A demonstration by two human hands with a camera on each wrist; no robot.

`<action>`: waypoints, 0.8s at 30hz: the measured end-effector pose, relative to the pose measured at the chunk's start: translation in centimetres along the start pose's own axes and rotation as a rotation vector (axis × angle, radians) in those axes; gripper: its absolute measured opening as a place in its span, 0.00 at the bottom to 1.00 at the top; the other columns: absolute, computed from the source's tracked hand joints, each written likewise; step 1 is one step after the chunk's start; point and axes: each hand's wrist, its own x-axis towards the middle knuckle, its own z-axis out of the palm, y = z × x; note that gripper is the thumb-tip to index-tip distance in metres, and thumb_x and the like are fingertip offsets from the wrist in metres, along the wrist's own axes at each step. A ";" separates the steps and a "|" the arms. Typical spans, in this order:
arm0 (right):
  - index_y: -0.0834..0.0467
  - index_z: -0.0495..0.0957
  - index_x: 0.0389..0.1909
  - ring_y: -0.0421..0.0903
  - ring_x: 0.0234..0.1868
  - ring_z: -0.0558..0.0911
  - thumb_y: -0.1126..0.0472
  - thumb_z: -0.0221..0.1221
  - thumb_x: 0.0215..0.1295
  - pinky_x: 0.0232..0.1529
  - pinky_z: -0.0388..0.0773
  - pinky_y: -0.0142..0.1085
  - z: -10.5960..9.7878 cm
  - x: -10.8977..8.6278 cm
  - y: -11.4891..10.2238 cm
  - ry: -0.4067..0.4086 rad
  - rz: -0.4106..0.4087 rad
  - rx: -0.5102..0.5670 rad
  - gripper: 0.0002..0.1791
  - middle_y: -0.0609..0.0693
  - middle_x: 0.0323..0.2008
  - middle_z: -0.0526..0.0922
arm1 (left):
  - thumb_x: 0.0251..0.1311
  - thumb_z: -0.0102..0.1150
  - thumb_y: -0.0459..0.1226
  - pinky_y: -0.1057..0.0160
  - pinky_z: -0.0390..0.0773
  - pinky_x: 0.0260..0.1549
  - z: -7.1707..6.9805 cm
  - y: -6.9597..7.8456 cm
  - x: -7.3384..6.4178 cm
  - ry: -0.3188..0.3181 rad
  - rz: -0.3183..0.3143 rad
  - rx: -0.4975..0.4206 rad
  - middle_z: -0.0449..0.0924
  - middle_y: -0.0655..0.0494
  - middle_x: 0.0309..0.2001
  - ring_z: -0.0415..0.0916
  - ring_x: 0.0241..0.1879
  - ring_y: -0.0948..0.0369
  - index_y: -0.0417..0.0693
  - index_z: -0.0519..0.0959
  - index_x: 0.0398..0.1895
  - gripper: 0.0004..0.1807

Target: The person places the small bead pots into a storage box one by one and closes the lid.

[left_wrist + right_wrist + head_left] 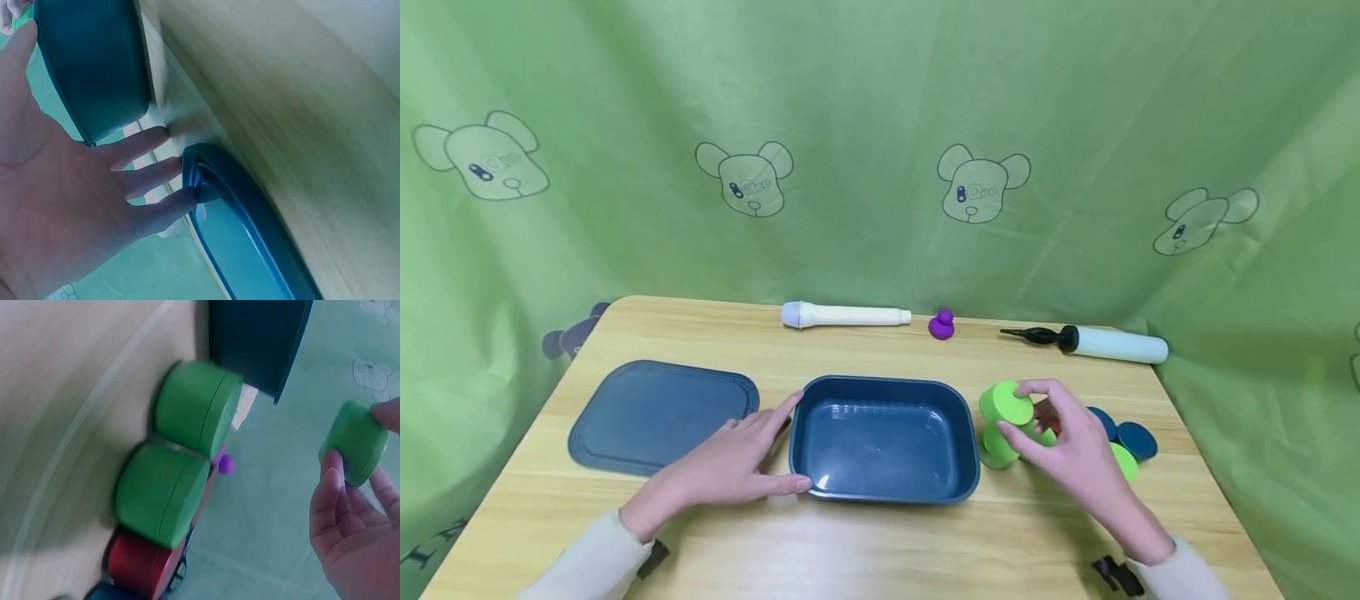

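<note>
We hold a round green block (1007, 403) raised just right of the blue box (880, 450), the grip of our right hand (1078, 454) half closed around it; an even pinch should prevent slipping. Our left hand (733, 462), fingers spread, touches the box.

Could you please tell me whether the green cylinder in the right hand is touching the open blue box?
Apart: the right wrist view shows green curtain between the held green cylinder and the blue box.
</note>
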 end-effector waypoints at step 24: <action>0.49 0.80 0.55 0.43 0.31 0.83 0.57 0.80 0.64 0.33 0.81 0.35 7.6 3.9 -4.9 -0.276 0.051 0.192 0.23 0.43 0.31 0.84 | 0.67 0.55 0.76 0.19 0.55 0.70 -0.2 0.0 0.0 -0.037 0.000 0.021 0.61 0.38 0.82 0.59 0.81 0.39 0.60 0.35 0.92 0.64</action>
